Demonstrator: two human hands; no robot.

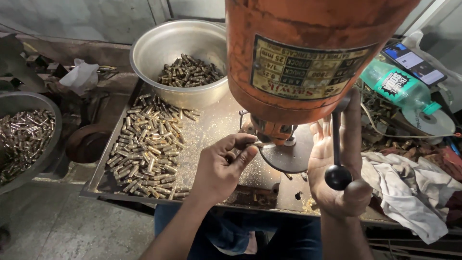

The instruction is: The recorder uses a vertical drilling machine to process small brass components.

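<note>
The orange drill press head (pixel 308 53) fills the top centre of your view and hangs over the metal tray (pixel 96 180), hiding much of its middle. The tray's raised left rim runs diagonally; its near edge lies just above your knees. A big steel bowl (pixel 149 43) of brass pieces sits at the tray's far end, touching the rim there, and a second bowl (pixel 9 103), also full, stands off the tray to your left. Between them, loose brass pieces (pixel 147 149) cover the tray's left half, leaving a bare, dust-strewn strip between the heap and your left hand. White rags (pixel 409 192) crowd the right side, with a green bottle (pixel 394 89) behind.

Your right hand (pixel 337 168) is open, palm up, its fingers loosely cupped about the lever (pixel 336 144) whose black knob (pixel 338 177) rests against the palm. Your left hand (pixel 221 166) pinches a small brass piece (pixel 256 144) between thumb and fingertips, right under the drill chuck, at the edge of the round dark table (pixel 288 156).
</note>
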